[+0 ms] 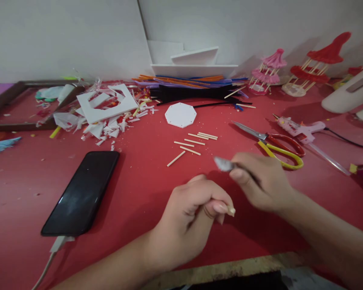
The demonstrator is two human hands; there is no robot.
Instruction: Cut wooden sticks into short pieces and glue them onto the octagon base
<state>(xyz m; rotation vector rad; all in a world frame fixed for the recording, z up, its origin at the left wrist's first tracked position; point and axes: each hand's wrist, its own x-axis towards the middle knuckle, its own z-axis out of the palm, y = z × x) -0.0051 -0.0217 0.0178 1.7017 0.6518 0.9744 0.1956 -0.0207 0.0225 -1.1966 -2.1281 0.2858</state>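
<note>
My left hand (189, 217) is closed in a pinch on a thin wooden stick (231, 211); only its pale end shows past the fingertips. To its right, my right hand (264, 181) grips a small knife (224, 164), its grey blade blurred and pointing left. The blade and the stick are apart. Beyond my hands lie several short wooden sticks (194, 141) on the red table (139, 181). Behind them is a white octagonal foam board piece (180, 114) with small holes near its edge.
Scissors (268, 141) and a pink glue gun (302, 128) lie at right. A phone (81, 193) with its cable is at left. White scraps (109, 127) and a cut-out board (127, 100) sit behind it. Pink (268, 72) and red (317, 66) tiered models stand at back right.
</note>
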